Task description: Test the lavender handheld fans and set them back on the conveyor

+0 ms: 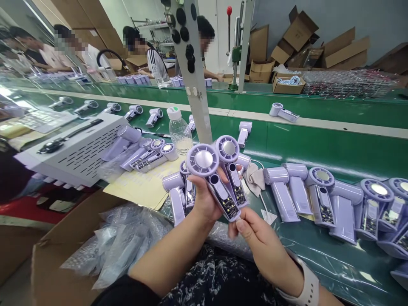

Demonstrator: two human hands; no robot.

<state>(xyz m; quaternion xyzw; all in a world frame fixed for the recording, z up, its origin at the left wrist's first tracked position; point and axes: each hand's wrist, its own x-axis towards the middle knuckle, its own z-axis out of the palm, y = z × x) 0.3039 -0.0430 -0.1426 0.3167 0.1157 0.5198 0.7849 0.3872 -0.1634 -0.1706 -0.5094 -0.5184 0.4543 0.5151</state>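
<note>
My left hand [204, 199] is closed around two lilac handheld fans held side by side, heads up. The front fan [203, 160] has a silver disc in its round grille and a handle whose bare circuit board faces me. Partly behind it, the second fan [227, 148] also shows its board. My right hand [256, 238], with a pale watch on the wrist, pinches the lower end of the front fan's handle between thumb and fingers. Close to my left hand, more fans [175, 193] lie on the bench, partly hidden by it.
A row of fans [321, 195] lies on the right. Behind are a clear bottle [180, 131], a metal post [199, 93] and a green belt [312, 144] carrying fans. On the left are a slotted white box [79, 148] and a carton [47, 263] of bubble bags. Several people sit across.
</note>
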